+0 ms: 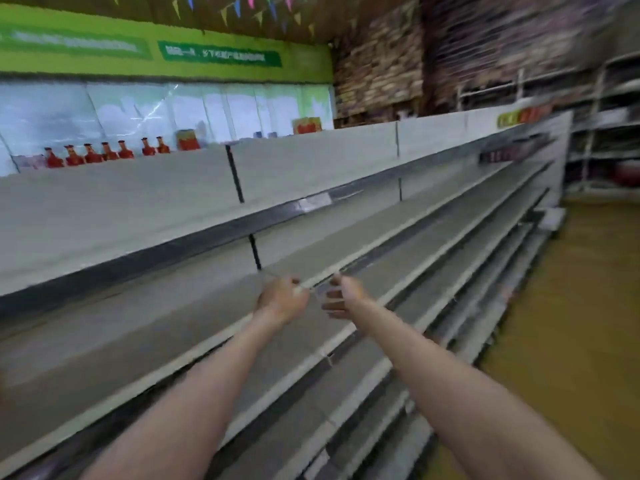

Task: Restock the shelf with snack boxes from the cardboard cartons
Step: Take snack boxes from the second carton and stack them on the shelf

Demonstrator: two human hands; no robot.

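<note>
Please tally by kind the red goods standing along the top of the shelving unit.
Red bottles: 7
Red boxes: 2, one near the bottles and one farther right
Total: 9
The frame is blurred, so smaller pale items beside them are left uncounted.

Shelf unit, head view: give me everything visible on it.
The shelf unit is a long tiered gondola of pale grey, metal-looking boards with darker front edges, running from lower left to the far right. The near tiers look bare; small dark packs sit far along an upper tier. Red bottles show above its top edge. The left hand and right hand are extended over a middle tier's front edge; blur hides any contact or grip.
</note>
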